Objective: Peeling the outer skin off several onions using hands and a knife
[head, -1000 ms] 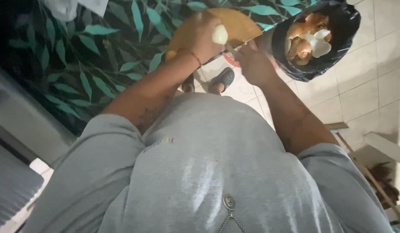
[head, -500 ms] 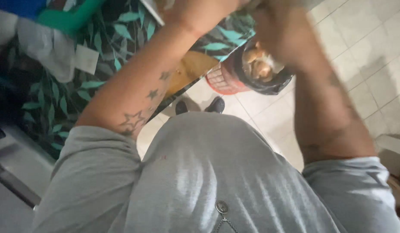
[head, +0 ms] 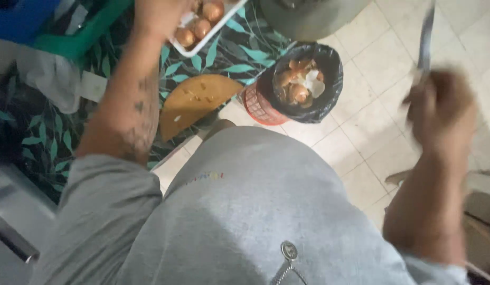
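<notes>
Covering the counter is a dark cloth with green leaves [head: 41,142], and pale floor tiles [head: 382,58] spread to the right of it. On that cloth lies a wooden cutting board [head: 195,103] with scraps; beyond the board a white tray of brown onions [head: 203,24] meets the left hand [head: 160,13], cut off at the top edge, grip unclear. Right of the board stands a black-lined bin [head: 308,82] holding peels. The blurred right hand [head: 440,113] is closed round a knife [head: 425,37].

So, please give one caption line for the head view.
Left hand reaches the white onion tray; right hand holds a blurred knife beside the black-lined peel bin.
</notes>
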